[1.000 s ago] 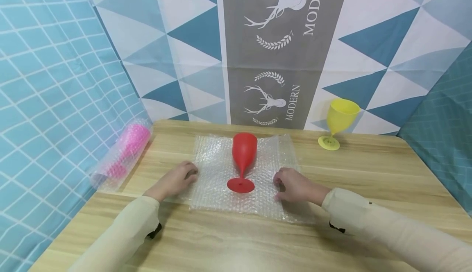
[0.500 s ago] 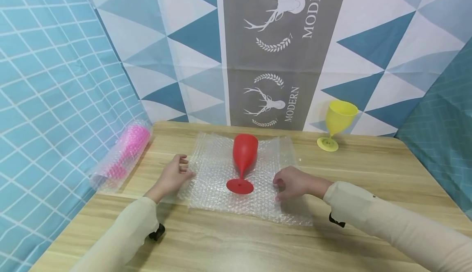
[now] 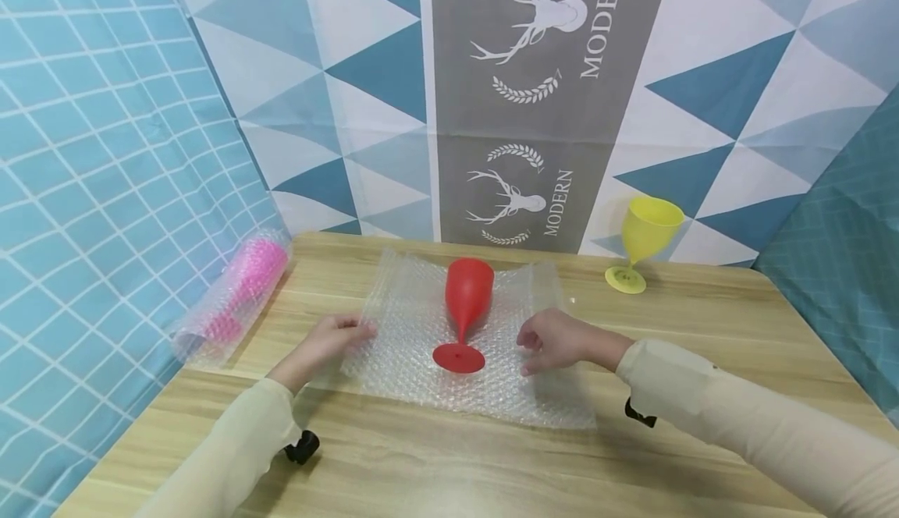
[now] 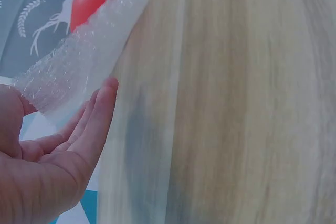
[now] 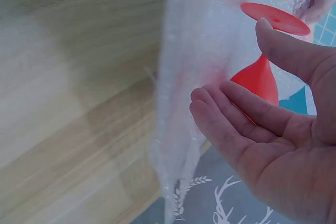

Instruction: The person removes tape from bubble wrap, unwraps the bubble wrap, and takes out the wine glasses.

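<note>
– Left hand [image 3: 332,346] went from spread fingers to pinching the edge of the bubble wrap [image 3: 420,381], likely to hold it up.
– Right hand [image 3: 555,342]?
– Fingers loosely curled, holding nothing; can't tell if they touch the sheet.
– Red goblet [image 3: 469,292]?
– On its side mid-sheet, foot nearest, presumably leaving slack both sides. Mouth faces away, hidden; left wrist view crops it.

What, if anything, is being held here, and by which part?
The left grip has the bubble wrap by its left edge, between thumb and fingers. The right grip holds nothing; its thumb and fingers are apart.
</note>
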`<action>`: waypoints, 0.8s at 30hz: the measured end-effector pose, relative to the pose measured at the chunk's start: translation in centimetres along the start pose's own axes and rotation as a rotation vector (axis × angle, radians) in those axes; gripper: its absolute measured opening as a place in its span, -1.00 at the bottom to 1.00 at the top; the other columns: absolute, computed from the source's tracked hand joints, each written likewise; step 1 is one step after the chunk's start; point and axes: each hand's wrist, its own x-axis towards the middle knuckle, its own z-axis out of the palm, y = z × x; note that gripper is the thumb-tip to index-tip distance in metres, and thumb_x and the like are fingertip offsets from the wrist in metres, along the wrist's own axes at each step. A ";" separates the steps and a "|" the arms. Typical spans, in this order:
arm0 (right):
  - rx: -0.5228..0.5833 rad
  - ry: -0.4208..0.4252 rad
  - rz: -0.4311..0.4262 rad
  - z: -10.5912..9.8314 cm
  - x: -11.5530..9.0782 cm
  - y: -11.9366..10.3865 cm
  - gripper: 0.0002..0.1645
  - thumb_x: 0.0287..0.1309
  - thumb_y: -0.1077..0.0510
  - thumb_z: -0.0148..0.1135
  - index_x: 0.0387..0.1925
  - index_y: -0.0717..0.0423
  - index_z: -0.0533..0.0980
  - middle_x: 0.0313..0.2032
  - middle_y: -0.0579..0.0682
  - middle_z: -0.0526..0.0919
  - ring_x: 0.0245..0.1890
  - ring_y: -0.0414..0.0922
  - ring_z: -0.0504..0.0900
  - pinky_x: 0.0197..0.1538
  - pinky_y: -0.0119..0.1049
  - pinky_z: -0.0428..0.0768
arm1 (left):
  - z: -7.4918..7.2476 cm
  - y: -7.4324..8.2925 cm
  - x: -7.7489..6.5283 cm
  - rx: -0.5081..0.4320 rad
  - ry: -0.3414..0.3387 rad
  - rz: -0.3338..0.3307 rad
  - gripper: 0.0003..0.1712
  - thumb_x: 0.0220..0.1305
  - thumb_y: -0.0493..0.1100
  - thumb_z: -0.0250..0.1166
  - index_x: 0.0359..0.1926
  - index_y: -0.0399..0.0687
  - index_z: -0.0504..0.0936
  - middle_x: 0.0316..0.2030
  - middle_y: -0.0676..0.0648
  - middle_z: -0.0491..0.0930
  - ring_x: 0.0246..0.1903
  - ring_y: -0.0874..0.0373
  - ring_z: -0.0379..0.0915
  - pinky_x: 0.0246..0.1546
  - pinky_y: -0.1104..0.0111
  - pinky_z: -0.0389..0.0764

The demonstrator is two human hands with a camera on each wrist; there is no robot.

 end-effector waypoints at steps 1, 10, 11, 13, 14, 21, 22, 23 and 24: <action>0.003 -0.001 0.000 -0.2 0.1 -0.1 -0.54 -0.07 0.11 0.46 -0.17 0.34 0.59 -0.26 0.16 0.72 -0.24 -0.06 0.67 -0.12 -0.27 0.69 | 0.0 0.0 0.0 -0.008 -0.011 -0.002 -0.45 0.35 -0.04 0.15 0.14 -0.43 0.45 0.02 -0.33 0.59 -0.13 0.17 0.59 0.06 0.23 0.64; -0.001 -0.037 0.063 -2.4 1.3 -0.9 -0.52 -0.05 0.09 0.43 -0.14 0.36 0.59 -0.25 0.17 0.73 -0.24 -0.09 0.68 -0.12 -0.29 0.68 | 0.1 0.0 0.0 -0.073 -0.071 0.000 -0.50 0.38 -0.08 0.10 0.12 -0.46 0.45 -0.11 -0.18 0.65 -0.15 0.21 0.57 0.07 0.26 0.61; 0.010 -0.048 0.082 -2.7 1.5 -1.0 -0.52 -0.04 0.10 0.43 -0.13 0.36 0.59 -0.24 0.18 0.73 -0.22 -0.08 0.68 -0.10 -0.28 0.68 | 0.1 0.0 0.0 -0.081 -0.076 -0.001 -0.50 0.38 -0.09 0.10 0.11 -0.46 0.46 -0.15 -0.11 0.65 -0.18 0.25 0.56 0.04 0.32 0.61; 0.022 -0.069 0.105 -3.3 1.7 -1.2 -0.51 -0.03 0.10 0.42 -0.11 0.36 0.59 -0.21 0.17 0.74 -0.19 -0.06 0.69 -0.09 -0.27 0.68 | 0.0 0.0 0.0 -0.102 -0.087 -0.004 -0.52 0.38 -0.10 0.11 0.09 -0.46 0.47 -0.22 0.02 0.63 -0.22 0.30 0.54 -0.03 0.42 0.61; 0.027 -0.078 0.116 -3.5 1.9 -1.3 -0.51 -0.02 0.10 0.41 -0.10 0.36 0.59 -0.21 0.17 0.74 -0.17 -0.06 0.69 -0.08 -0.27 0.68 | 0.0 0.0 0.0 -0.118 -0.091 -0.008 -0.54 0.37 -0.11 0.11 0.08 -0.47 0.48 -0.26 0.06 0.62 -0.25 0.31 0.53 -0.07 0.46 0.61; 0.065 -0.137 0.202 -5.0 2.9 -1.2 -0.50 0.05 0.03 0.37 -0.04 0.29 0.59 -0.18 0.10 0.73 -0.21 -0.10 0.68 -0.07 -0.25 0.68 | -0.4 0.1 -0.1 -0.150 -0.138 -0.030 -0.57 0.36 -0.14 0.13 0.03 -0.48 0.50 -0.32 0.10 0.59 -0.30 0.29 0.52 -0.19 0.49 0.63; 0.081 -0.142 0.218 -5.2 3.0 -1.2 -0.51 0.06 0.03 0.37 -0.04 0.28 0.60 -0.18 0.09 0.73 -0.21 -0.09 0.68 -0.07 -0.24 0.68 | -0.5 0.1 -0.1 -0.150 -0.142 -0.042 -0.57 0.35 -0.14 0.14 0.03 -0.47 0.50 -0.32 0.09 0.59 -0.30 0.28 0.52 -0.19 0.48 0.64; 0.097 -0.146 0.233 -5.3 3.1 -1.1 -0.52 0.07 0.03 0.36 -0.04 0.26 0.60 -0.18 0.08 0.73 -0.20 -0.07 0.69 -0.07 -0.24 0.69 | -0.6 0.2 -0.1 -0.146 -0.146 -0.055 -0.57 0.34 -0.13 0.15 0.03 -0.46 0.51 -0.32 0.09 0.59 -0.31 0.28 0.53 -0.20 0.48 0.64; 0.111 -0.148 0.244 -5.4 3.2 -1.1 -0.53 0.07 0.03 0.36 -0.05 0.25 0.61 -0.18 0.08 0.74 -0.20 -0.05 0.70 -0.07 -0.24 0.69 | -0.7 0.3 -0.1 -0.151 -0.149 -0.072 -0.57 0.33 -0.14 0.16 0.03 -0.44 0.51 -0.33 0.09 0.59 -0.32 0.28 0.53 -0.21 0.48 0.65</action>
